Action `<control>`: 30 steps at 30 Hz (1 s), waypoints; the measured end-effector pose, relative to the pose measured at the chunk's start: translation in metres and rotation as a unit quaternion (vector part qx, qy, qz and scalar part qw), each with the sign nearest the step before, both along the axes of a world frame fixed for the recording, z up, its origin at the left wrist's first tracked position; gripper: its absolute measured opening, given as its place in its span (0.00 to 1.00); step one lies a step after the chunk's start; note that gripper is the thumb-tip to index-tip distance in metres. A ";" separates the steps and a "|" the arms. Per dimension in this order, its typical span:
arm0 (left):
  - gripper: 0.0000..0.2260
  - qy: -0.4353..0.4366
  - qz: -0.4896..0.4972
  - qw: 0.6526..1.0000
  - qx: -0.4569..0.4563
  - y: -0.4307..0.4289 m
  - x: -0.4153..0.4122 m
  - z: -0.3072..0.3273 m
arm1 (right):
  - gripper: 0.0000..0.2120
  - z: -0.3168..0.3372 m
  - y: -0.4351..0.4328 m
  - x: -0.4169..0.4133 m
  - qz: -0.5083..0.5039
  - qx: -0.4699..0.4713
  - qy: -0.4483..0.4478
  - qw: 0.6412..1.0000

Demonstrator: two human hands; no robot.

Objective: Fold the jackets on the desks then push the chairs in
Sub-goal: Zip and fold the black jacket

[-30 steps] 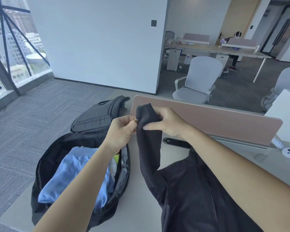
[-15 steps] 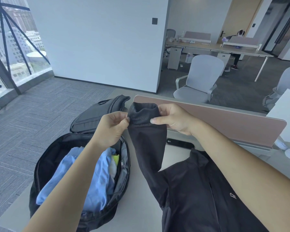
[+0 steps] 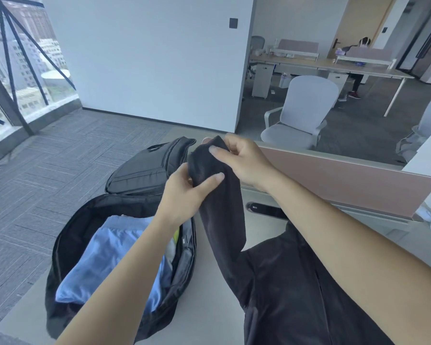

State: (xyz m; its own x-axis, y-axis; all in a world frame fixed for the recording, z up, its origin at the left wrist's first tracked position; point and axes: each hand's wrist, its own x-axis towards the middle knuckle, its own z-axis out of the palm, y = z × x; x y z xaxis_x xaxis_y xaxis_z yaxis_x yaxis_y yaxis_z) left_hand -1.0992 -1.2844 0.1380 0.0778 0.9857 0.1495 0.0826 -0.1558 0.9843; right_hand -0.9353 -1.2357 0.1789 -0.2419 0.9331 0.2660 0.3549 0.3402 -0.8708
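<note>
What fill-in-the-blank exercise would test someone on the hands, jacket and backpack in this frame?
1. The left hand and right hand hold up one ____ of the jacket.
2. The backpack lies ____ on the desk, left of the jacket.
3. The cloth inside the backpack is ____ in colour.

Missing words: sleeve; open; blue.
</note>
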 end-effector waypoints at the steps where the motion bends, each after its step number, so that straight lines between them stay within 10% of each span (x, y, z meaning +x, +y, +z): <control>1: 0.13 0.017 0.033 0.999 0.013 0.000 0.000 0.000 | 0.21 0.004 0.001 -0.003 0.009 0.019 -0.008 1.000; 12: 0.15 0.110 0.189 0.976 -0.002 0.002 -0.032 0.007 | 0.09 -0.008 0.013 -0.018 -0.056 0.053 -0.148 0.986; 16: 0.30 0.174 0.242 0.954 0.038 -0.020 -0.011 0.010 | 0.22 -0.009 -0.014 -0.010 -0.029 -0.145 -0.135 0.980; 21: 0.15 0.090 -0.005 0.995 0.035 -0.040 0.044 0.004 | 0.38 0.014 -0.050 0.028 0.032 -0.314 -0.009 0.949; 30: 0.25 0.008 -0.349 0.937 -0.001 -0.048 0.167 -0.017 | 0.06 0.009 -0.103 0.184 -0.255 -0.303 0.158 0.904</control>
State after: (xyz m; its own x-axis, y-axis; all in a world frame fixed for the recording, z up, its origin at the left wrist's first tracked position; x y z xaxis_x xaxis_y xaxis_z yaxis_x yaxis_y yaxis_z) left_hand -0.9318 -1.3322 0.1205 0.7065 0.6935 0.1411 -0.0235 -0.1763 0.9841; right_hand -0.7511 -1.3382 0.1874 0.2597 0.8993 -0.3519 0.0313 -0.3720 -0.9277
